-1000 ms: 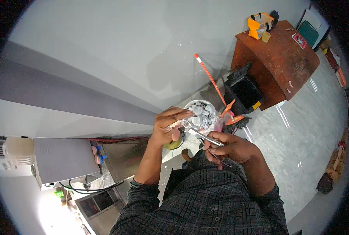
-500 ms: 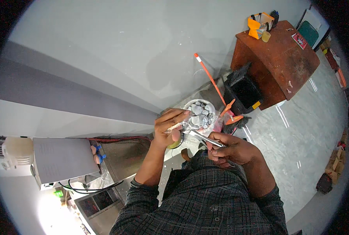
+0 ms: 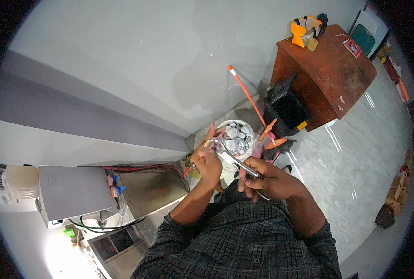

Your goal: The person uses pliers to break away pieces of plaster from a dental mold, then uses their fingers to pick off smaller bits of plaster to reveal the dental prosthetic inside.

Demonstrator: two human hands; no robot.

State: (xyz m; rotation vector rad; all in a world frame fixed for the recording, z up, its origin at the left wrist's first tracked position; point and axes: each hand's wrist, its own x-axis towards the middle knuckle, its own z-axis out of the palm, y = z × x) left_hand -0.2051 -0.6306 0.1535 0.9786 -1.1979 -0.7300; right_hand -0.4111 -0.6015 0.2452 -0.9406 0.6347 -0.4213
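Note:
Both my hands meet over a round white bucket [image 3: 217, 126] holding several grey-white lumps [image 3: 235, 139]. At its left side, my left hand [image 3: 208, 160] is closed around a small pale, shiny piece [image 3: 212, 145], whose kind I cannot make out. My right hand [image 3: 272, 179] grips a silver two-armed metal tool [image 3: 239, 162] with a slim, curved front end. That end reaches up and left to the pale piece; whether it touches is too small to tell. The lower arm of the tool shows beneath my right fingers.
Right of the bucket lie orange-handled things [image 3: 268, 130] and a black bin [image 3: 288, 109]. An orange pole [image 3: 246, 90] leans on the wall. A brown desk [image 3: 337, 65] stands beyond. At left is a metal counter [image 3: 151, 186] with a grey box-shaped machine [image 3: 74, 193].
My left hand has turned and moved right and slightly down, its fingers now curled in. The tool in my right hand has shifted slightly to the left and its tip points higher.

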